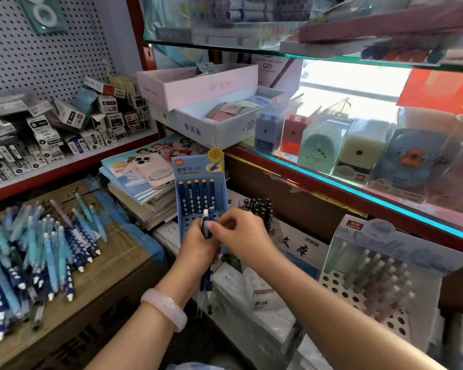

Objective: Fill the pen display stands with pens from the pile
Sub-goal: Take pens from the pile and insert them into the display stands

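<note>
My left hand [198, 243] grips a bundle of dark blue pens [205, 283]; my right hand [241, 232] pinches one pen's top, before the blue display stand [201, 188]. The pen pile [35, 260] covers the cardboard box's [112, 287] left edge.

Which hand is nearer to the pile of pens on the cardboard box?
Left. The left hand grips a bundle of pens just right of the pile of pens; the right hand sits farther right, pinching one pen at the blue display stand.

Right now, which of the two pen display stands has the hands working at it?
The blue stand at centre with navy pens in its back row; both hands hold pens right before it. The grey stand at right, holding pale pens, is untouched.
</note>
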